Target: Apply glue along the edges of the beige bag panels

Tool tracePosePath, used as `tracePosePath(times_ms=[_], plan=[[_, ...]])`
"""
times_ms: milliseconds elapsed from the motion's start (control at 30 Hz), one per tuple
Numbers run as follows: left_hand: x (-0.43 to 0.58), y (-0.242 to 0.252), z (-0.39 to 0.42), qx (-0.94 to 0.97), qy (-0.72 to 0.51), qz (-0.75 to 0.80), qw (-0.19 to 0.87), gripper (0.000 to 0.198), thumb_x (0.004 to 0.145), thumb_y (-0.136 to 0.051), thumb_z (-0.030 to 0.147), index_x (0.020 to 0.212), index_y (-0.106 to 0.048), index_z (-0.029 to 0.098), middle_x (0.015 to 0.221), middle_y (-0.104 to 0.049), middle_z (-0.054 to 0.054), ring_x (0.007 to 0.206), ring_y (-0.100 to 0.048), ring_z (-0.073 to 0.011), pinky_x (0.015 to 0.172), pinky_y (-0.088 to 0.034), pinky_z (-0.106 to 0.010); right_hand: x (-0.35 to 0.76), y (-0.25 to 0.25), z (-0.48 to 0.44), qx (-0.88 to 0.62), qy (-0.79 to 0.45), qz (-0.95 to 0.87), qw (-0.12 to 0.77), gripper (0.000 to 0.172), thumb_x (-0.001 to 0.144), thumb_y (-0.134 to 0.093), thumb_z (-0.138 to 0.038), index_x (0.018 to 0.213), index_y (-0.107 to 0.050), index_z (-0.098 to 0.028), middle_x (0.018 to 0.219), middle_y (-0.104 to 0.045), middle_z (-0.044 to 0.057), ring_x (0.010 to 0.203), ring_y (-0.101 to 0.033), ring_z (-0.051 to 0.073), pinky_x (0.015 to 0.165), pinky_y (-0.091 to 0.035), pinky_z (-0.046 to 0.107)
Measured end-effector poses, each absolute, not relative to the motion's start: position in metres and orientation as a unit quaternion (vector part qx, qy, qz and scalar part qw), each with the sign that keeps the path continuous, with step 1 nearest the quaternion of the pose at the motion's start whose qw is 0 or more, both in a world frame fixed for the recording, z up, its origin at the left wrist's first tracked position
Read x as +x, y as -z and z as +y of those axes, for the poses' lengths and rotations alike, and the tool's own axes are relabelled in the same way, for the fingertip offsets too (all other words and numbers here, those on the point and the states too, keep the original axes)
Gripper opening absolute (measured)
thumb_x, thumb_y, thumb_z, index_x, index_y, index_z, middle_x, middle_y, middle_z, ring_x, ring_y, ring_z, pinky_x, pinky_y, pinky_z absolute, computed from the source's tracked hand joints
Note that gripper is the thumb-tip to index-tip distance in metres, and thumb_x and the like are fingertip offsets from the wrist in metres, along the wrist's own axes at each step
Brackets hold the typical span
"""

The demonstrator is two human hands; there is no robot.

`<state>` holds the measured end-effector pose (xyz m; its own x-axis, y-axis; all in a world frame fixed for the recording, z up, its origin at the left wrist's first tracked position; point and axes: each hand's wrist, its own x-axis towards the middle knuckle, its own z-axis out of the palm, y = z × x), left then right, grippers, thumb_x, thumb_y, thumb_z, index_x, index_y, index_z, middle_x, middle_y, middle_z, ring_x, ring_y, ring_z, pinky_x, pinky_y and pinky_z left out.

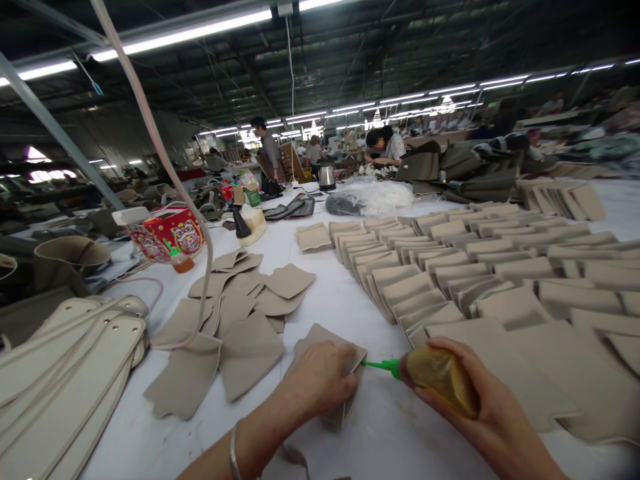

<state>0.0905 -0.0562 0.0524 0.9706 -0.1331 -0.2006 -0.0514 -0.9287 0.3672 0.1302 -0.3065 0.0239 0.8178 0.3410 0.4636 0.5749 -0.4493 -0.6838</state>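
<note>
My left hand (320,379) presses down on a beige leather piece (313,337) lying on the white table near the front edge. My right hand (467,393) grips a yellowish glue bottle (440,375) held sideways, and its green nozzle (380,365) touches the right edge of that piece. A silver bracelet is on my left wrist.
Loose beige pieces (240,313) lie scattered to the left, and overlapping rows of folded beige pieces (450,267) fill the right. Long cream straps (65,373) lie at far left. A red patterned box (170,230) and a hanging hose (165,160) are behind. People work at far tables.
</note>
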Motion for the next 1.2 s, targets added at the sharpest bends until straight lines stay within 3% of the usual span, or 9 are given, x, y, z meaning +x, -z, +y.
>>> tracePosePath(times_ms=[300, 533, 767, 933, 1200], plan=[[0.088, -0.049, -0.056, 0.979, 0.093, -0.055, 0.175, 0.046, 0.081, -0.047, 0.035, 0.126, -0.057, 0.030, 0.099, -0.065, -0.008, 0.093, -0.063, -0.0297, 0.081, -0.051, -0.041, 0.133, -0.015, -0.313, -0.845, 0.094, -0.220, 0.478, 0.047, 0.085, -0.065, -0.053, 0.123, -0.048, -0.030, 0.118, -0.056, 0.002, 0.103, -0.057, 0.024, 0.089, -0.046, 0.031], [0.086, -0.054, -0.060, 0.981, 0.104, -0.057, 0.152, 0.043, 0.086, -0.040, 0.036, 0.126, -0.055, 0.029, 0.094, -0.063, -0.009, 0.087, -0.064, -0.0308, 0.075, -0.053, -0.043, 0.131, -0.015, -0.314, -0.838, 0.062, -0.215, 0.498, 0.046, 0.086, -0.066, -0.052, 0.123, -0.047, -0.031, 0.115, -0.056, -0.001, 0.099, -0.059, 0.020, 0.085, -0.047, 0.024], [0.085, -0.056, -0.060, 0.982, 0.110, -0.060, 0.143, 0.042, 0.085, -0.042, 0.034, 0.123, -0.056, 0.027, 0.095, -0.063, -0.010, 0.088, -0.064, -0.0306, 0.076, -0.053, -0.043, 0.130, -0.019, -0.312, -0.845, 0.107, -0.209, 0.480, 0.046, 0.085, -0.065, -0.052, 0.120, -0.049, -0.028, 0.114, -0.057, 0.002, 0.100, -0.058, 0.023, 0.086, -0.046, 0.029], [0.083, -0.058, -0.060, 0.981, 0.108, -0.059, 0.148, 0.043, 0.086, -0.040, 0.038, 0.125, -0.055, 0.027, 0.095, -0.063, -0.011, 0.087, -0.064, -0.0311, 0.076, -0.053, -0.044, 0.127, -0.016, -0.313, -0.843, 0.053, -0.198, 0.497, 0.048, 0.086, -0.065, -0.052, 0.123, -0.047, -0.029, 0.111, -0.058, 0.000, 0.094, -0.060, 0.020, 0.080, -0.048, 0.025], [0.084, -0.054, -0.059, 0.981, 0.105, -0.068, 0.148, 0.046, 0.083, -0.040, 0.029, 0.127, -0.054, 0.028, 0.097, -0.063, -0.010, 0.087, -0.065, -0.0307, 0.076, -0.053, -0.043, 0.114, -0.028, -0.303, -0.832, 0.032, -0.157, 0.531, 0.047, 0.083, -0.064, -0.051, 0.119, -0.048, -0.027, 0.109, -0.058, 0.000, 0.095, -0.058, 0.023, 0.083, -0.044, 0.027]])
